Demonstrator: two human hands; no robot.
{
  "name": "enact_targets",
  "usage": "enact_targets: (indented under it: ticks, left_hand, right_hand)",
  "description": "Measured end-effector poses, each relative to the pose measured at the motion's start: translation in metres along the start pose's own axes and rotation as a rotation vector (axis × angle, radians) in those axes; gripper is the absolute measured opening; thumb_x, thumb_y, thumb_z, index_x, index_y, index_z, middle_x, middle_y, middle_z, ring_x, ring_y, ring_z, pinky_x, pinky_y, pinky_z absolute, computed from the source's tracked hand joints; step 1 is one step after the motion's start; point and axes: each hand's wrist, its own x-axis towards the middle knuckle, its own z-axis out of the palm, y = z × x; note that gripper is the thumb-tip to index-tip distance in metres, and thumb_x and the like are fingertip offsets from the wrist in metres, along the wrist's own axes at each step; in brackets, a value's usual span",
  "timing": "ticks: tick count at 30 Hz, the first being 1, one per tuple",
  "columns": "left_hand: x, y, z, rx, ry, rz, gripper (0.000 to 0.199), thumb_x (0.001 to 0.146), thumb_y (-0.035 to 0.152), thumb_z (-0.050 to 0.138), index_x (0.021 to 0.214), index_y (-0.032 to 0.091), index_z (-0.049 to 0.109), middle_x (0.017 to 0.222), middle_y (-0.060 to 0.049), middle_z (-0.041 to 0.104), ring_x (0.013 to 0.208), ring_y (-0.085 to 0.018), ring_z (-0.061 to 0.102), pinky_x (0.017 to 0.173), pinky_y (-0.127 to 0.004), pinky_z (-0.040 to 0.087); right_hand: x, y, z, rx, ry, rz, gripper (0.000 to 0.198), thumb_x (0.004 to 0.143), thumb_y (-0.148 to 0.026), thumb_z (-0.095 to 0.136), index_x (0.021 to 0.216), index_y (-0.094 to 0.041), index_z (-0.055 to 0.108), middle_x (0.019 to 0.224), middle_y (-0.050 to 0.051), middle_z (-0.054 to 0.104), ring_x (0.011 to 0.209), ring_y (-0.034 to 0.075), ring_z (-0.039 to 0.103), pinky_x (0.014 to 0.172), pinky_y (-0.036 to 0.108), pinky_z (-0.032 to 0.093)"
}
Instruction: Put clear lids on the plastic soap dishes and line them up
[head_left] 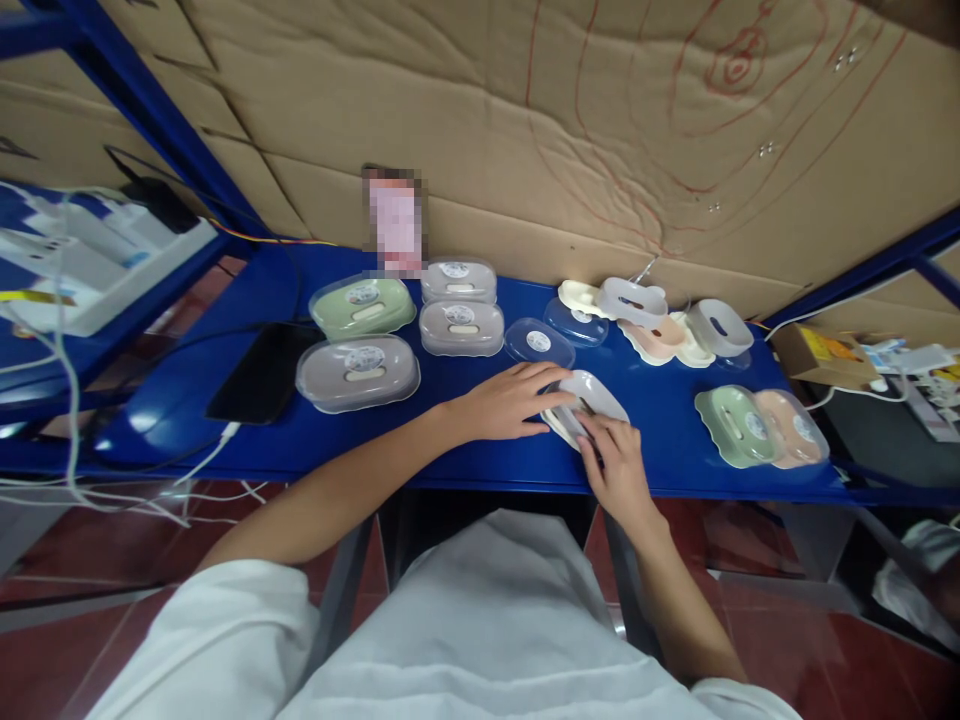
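Head camera is showing your right hand (615, 462) curled over the right side of a pale dish (598, 393), which is sitting on the blue table (656, 400); your left hand (514, 403) is touching its left end. Whether either is gripping, I cannot tell. Bracing the dish evenly is probably serving you best, without fingertips catching the clear lid (540, 343) just beyond.

A workstation in what looked like a small workshop: a blue metal counter (480, 462) stood between blue frame posts (169, 125), backed by cardboard (420, 90) and lined with groups of matching plastic dishes (390, 378), as white cables (73, 420) trailed over red floor tiles (56, 650).
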Motion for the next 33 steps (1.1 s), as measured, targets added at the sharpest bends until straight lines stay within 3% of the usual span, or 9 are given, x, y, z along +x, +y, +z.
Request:
enact_targets:
  ticks: [4, 8, 13, 15, 19, 23, 26, 30, 33]
  left_hand:
    - [0.001, 0.0, -0.001, 0.05, -0.059, 0.043, 0.025, 0.1, 0.036, 0.071, 0.119, 0.019, 0.072, 0.137, -0.015, 0.068, 0.133, -0.034, 0.058, 0.11, -0.047, 0.046]
    - [0.002, 0.004, -0.009, 0.085, -0.112, 0.019, 0.022, 0.097, 0.037, 0.074, 0.108, 0.018, 0.073, 0.119, -0.012, 0.071, 0.118, -0.031, 0.06, 0.098, -0.042, 0.047]
    - [-0.007, 0.003, -0.032, -0.046, -0.145, -0.095, 0.027, 0.089, 0.042, 0.083, 0.099, 0.019, 0.074, 0.11, -0.008, 0.07, 0.109, -0.027, 0.058, 0.096, -0.038, 0.044]
    - [-0.011, -0.002, -0.042, -0.138, -0.175, -0.171, 0.028, 0.085, 0.043, 0.087, 0.094, 0.02, 0.074, 0.103, -0.004, 0.069, 0.104, -0.025, 0.058, 0.095, -0.035, 0.044]
    - [-0.016, -0.011, -0.058, -0.254, -0.248, -0.313, 0.027, 0.084, 0.043, 0.087, 0.092, 0.021, 0.075, 0.104, -0.002, 0.068, 0.101, -0.022, 0.063, 0.09, -0.03, 0.044]
    - [-0.017, -0.013, -0.064, -0.283, -0.269, -0.366, 0.027, 0.085, 0.044, 0.085, 0.088, 0.021, 0.073, 0.104, -0.002, 0.069, 0.102, -0.022, 0.066, 0.087, -0.029, 0.044]
    - [-0.017, -0.011, -0.063, -0.263, -0.256, -0.354, 0.026, 0.086, 0.043, 0.083, 0.085, 0.02, 0.069, 0.102, -0.002, 0.07, 0.101, -0.023, 0.067, 0.084, -0.029, 0.044]
    - [-0.015, -0.012, -0.059, -0.184, -0.252, -0.374, 0.03, 0.089, 0.047, 0.082, 0.103, 0.022, 0.071, 0.106, -0.003, 0.071, 0.1, -0.024, 0.067, 0.083, -0.031, 0.045]
    - [-0.013, -0.015, -0.053, -0.072, -0.142, -0.341, 0.059, 0.086, 0.05, 0.085, 0.134, 0.023, 0.064, 0.131, -0.01, 0.066, 0.119, -0.031, 0.064, 0.102, -0.041, 0.048]
  right_hand:
    - [-0.001, -0.003, 0.001, 0.03, -0.09, -0.107, 0.037, 0.11, -0.03, 0.06, 0.147, -0.03, 0.06, 0.14, 0.01, 0.073, 0.133, 0.03, 0.067, 0.117, 0.057, 0.041]
    - [0.006, 0.006, -0.003, 0.137, -0.151, -0.184, 0.043, 0.111, -0.027, 0.057, 0.153, -0.031, 0.057, 0.146, 0.008, 0.072, 0.141, 0.027, 0.064, 0.127, 0.058, 0.038]
    - [0.055, 0.035, -0.005, 0.33, -0.167, -0.169, 0.035, 0.113, -0.032, 0.048, 0.141, -0.032, 0.069, 0.143, 0.005, 0.073, 0.141, 0.026, 0.064, 0.121, 0.052, 0.051]
    - [0.087, 0.049, 0.001, 0.304, -0.163, -0.127, 0.038, 0.115, -0.037, 0.043, 0.141, -0.03, 0.069, 0.148, 0.008, 0.07, 0.144, 0.027, 0.061, 0.122, 0.053, 0.049]
    - [0.134, 0.064, 0.023, 0.198, -0.274, -0.182, 0.041, 0.111, -0.053, 0.05, 0.135, -0.025, 0.068, 0.156, 0.014, 0.062, 0.147, 0.033, 0.058, 0.121, 0.058, 0.048]
    - [0.135, 0.068, 0.029, 0.093, -0.237, -0.06, 0.053, 0.098, -0.068, 0.067, 0.125, -0.023, 0.065, 0.136, 0.016, 0.07, 0.121, 0.035, 0.071, 0.102, 0.055, 0.059]
    - [0.124, 0.076, 0.019, 0.122, -0.254, -0.058, 0.055, 0.097, -0.066, 0.069, 0.132, -0.024, 0.062, 0.136, 0.014, 0.068, 0.121, 0.034, 0.07, 0.101, 0.052, 0.06]
    - [0.118, 0.087, 0.006, 0.255, -0.204, -0.014, 0.055, 0.098, -0.063, 0.07, 0.137, -0.025, 0.063, 0.134, 0.012, 0.071, 0.121, 0.031, 0.071, 0.101, 0.049, 0.06]
    - [0.119, 0.082, 0.004, 0.299, -0.127, 0.009, 0.053, 0.101, -0.063, 0.065, 0.136, -0.024, 0.065, 0.13, 0.012, 0.074, 0.118, 0.03, 0.072, 0.101, 0.049, 0.061]
